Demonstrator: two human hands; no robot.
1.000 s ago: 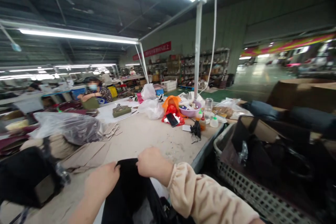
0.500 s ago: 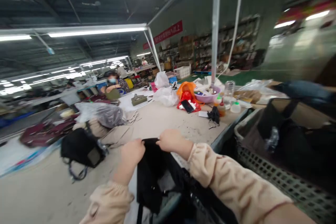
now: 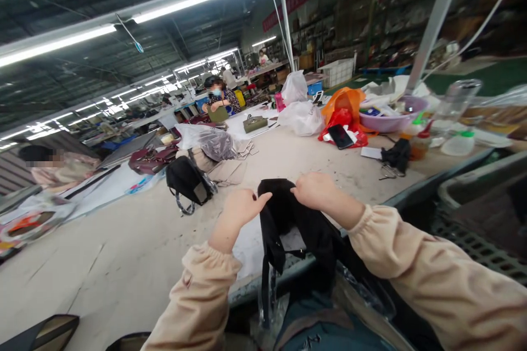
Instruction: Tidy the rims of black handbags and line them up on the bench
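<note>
A black fabric bag (image 3: pixel 317 233) hangs over the near edge of the table, its straps and some clear plastic dangling below. My left hand (image 3: pixel 242 209) pinches its upper left corner, with the thumb lying along the edge. On the upper right side, the fingers of my right hand (image 3: pixel 316 191) are closed on the same cloth. The bag's lower part is partly hidden against my body. Farther left on the table stands a small black backpack (image 3: pixel 184 180), apart from both hands.
Across the table (image 3: pixel 135 263) lie a maroon bag (image 3: pixel 150 159), plastic wrapping (image 3: pixel 209 140), an orange bag (image 3: pixel 343 104), a phone (image 3: pixel 341 136), a purple basin (image 3: pixel 385 120) and squeeze bottles (image 3: pixel 459 143). A plastic crate (image 3: pixel 457 181) stands at right. Two co-workers sit beyond the table.
My view has turned left and tilted, bringing another person into sight at left. Both hands still grip the black bag; my left thumb now lies straighter along its edge.
</note>
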